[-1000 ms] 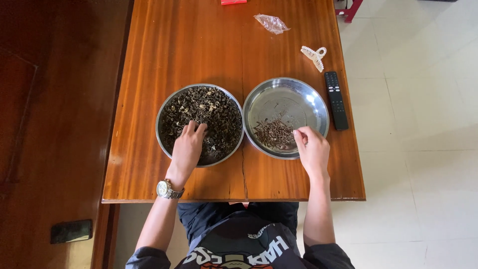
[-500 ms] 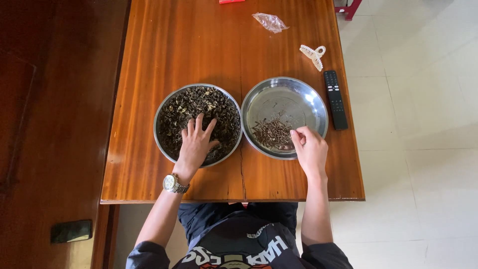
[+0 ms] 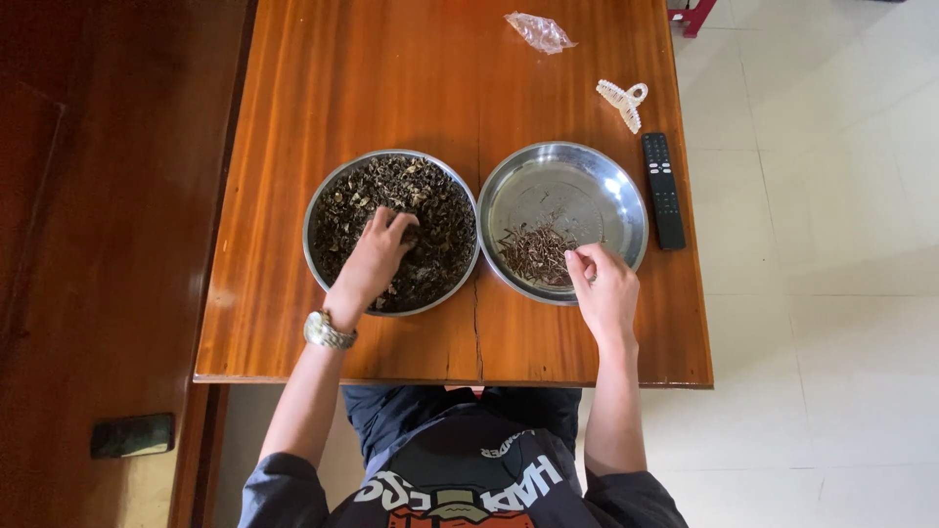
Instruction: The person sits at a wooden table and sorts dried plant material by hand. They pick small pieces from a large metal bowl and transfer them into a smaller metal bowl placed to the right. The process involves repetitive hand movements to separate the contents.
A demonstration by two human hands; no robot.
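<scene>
- The round steel bowl heaped with dark dried leaves (image 3: pixel 391 232) sits on the reddish-brown wooden table (image 3: pixel 293 147), near its front edge and left of the long seam that runs down the tabletop.
- The left hand (image 3: pixel 377 259) lies inside this bowl on the heap, its fingers curled down into the dark leaves at about the middle; whether they pinch any pieces cannot be told from above.
- A metal wristwatch (image 3: pixel 328 330) sits on the left wrist, just over the near rim of the leaf bowl.
- Just right of the leaf bowl, the rims almost touching, stands a second round steel bowl, mostly bare and shiny (image 3: pixel 577 191).
- A small pile of thin brown stems (image 3: pixel 536 252) lies in the near part of that shiny bowl.
- The right hand (image 3: pixel 604 288) hovers over the near rim of the shiny bowl, right beside the stems, thumb and fingertips drawn together; anything between them is too small to see.
- Right of the shiny bowl, a slim black remote control (image 3: pixel 663 189) lies lengthwise near the table's right edge.
- Beyond the remote, farther from the leaf bowl, lies a cream plastic hair claw (image 3: pixel 622 101).
- At the far end of the table lies a crumpled clear plastic bag (image 3: pixel 540 31).
</scene>
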